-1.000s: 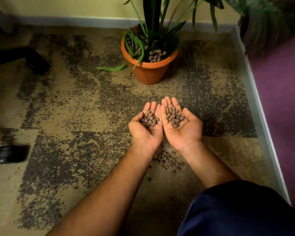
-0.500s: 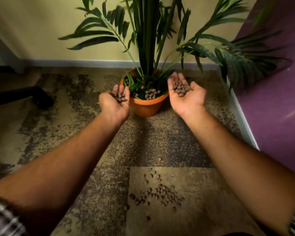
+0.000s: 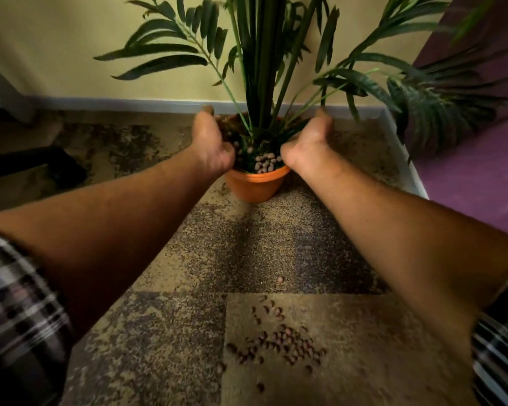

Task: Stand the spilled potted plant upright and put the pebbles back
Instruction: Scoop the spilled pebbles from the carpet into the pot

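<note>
The orange pot (image 3: 255,187) stands upright on the carpet near the wall, with the green palm plant (image 3: 261,68) rising from it. Brown pebbles (image 3: 265,165) lie inside at its front rim. My left hand (image 3: 213,142) is tipped sideways over the pot's left rim, palm turned inward, with brown pebbles showing at its palm. Over the right rim my right hand (image 3: 308,143) is tipped the same way, and its palm is hidden. A patch of spilled pebbles (image 3: 279,344) lies on the carpet close to me, with one stray pebble (image 3: 279,279) further up.
A yellow wall with a grey skirting board (image 3: 129,103) runs behind the pot. To the right is a purple wall (image 3: 481,171) with a white skirting. A dark chair base (image 3: 41,165) sits on the floor at the left.
Both hands have moved inward from beside the pot to over its rim and turned from palm-up to tipped inward. The view has come closer to the pot.
</note>
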`<state>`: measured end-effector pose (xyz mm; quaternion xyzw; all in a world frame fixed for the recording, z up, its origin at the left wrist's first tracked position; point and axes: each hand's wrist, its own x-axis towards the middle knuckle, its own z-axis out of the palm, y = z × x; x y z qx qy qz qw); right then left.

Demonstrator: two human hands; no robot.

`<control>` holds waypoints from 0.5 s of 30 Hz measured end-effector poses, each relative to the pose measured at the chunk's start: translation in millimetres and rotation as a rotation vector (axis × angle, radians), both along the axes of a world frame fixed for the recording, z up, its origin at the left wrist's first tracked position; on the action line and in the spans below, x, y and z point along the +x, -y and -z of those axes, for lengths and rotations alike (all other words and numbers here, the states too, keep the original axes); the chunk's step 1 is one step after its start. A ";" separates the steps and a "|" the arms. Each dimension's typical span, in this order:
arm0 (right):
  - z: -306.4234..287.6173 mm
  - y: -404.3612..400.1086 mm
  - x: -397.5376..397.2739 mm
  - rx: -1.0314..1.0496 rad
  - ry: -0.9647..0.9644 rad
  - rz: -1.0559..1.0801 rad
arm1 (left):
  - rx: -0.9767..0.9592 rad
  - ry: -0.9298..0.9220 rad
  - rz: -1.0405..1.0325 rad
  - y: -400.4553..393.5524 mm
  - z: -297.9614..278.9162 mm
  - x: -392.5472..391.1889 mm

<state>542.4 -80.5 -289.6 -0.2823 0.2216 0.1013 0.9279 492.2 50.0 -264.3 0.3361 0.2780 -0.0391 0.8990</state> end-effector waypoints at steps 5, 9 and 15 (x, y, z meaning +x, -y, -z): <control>2.1 3.5 4.9 -0.098 0.053 -0.084 | -0.027 0.045 0.125 -6.2 1.6 2.7; 2.1 3.8 4.3 -0.198 0.059 -0.084 | -0.019 0.112 0.250 -13.8 1.8 -4.9; -5.2 8.5 0.3 -0.133 0.033 -0.034 | 0.063 0.116 0.361 -21.6 4.7 -6.3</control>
